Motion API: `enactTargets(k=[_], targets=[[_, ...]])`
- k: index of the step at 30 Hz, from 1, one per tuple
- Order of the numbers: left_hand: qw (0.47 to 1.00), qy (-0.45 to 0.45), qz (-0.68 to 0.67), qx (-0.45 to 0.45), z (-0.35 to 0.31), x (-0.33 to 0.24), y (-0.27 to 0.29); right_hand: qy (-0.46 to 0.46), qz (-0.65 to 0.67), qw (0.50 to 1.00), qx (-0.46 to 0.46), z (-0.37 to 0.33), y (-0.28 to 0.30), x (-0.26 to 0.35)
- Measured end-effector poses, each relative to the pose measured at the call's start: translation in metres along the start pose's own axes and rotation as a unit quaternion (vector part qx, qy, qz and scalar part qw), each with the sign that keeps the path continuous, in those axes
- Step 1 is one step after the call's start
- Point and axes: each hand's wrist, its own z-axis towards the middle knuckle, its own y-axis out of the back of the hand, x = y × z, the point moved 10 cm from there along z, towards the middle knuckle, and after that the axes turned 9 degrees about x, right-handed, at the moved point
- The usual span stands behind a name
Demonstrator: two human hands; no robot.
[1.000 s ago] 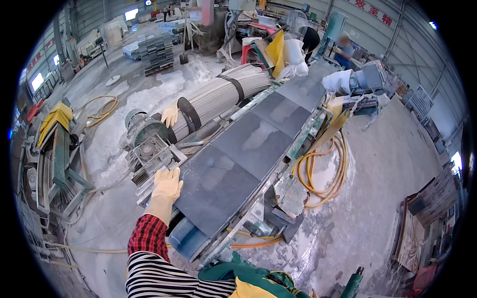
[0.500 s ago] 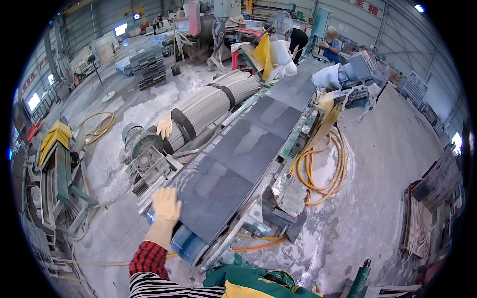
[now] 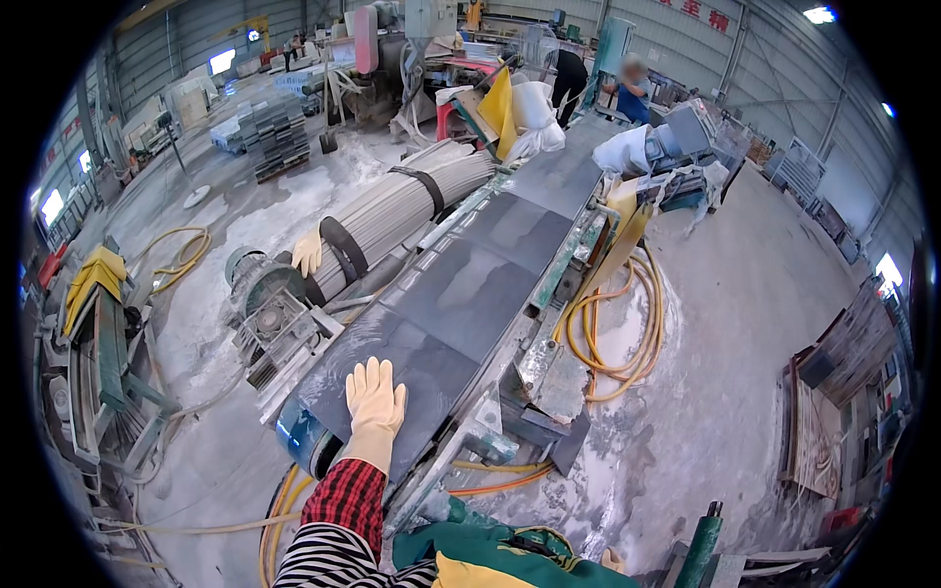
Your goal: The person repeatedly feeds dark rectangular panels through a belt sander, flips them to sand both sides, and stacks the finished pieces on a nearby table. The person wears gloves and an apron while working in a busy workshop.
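My left hand (image 3: 374, 400), in a cream rubber glove, lies flat with its fingers stretched out on the nearest dark grey stone slab (image 3: 417, 358). Several such slabs run end to end along a belt conveyor (image 3: 461, 419) that stretches away from me, with damp patches on their tops. At the conveyor's near end is a blue roller (image 3: 302, 436), left of my wrist. Of my right hand (image 3: 613, 561) only what looks like a small cream glove tip shows at the lower edge, beside my green and yellow apron (image 3: 490, 563); its fingers are hidden.
A motor (image 3: 270, 318) and a strapped bundle of pale strips (image 3: 392, 211) flank the conveyor's left side, with a loose glove (image 3: 308, 253) on the bundle. Coiled yellow hose (image 3: 642, 338) hangs at right. A person in blue (image 3: 632, 98) stands at the far end.
My left hand has moved right, from the slab's left edge onto its top near the conveyor's end. The whole view has shifted slightly.
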Motion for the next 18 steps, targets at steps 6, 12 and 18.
enactTargets(k=[6, 12, 18], targets=[[0.999, -0.015, -0.013, -0.047, 0.002, -0.007, -0.001, 0.126, 0.076, 0.988, 0.044, -0.045, -0.030, -0.011], [0.999, -0.002, -0.018, -0.042, -0.006, 0.004, 0.005, -0.085, 0.003, 0.996, 0.003, -0.021, -0.023, -0.027], [0.999, -0.003, -0.028, -0.040, -0.008, 0.001, 0.006, -0.055, 0.028, 0.998, 0.011, -0.031, -0.020, -0.019]])
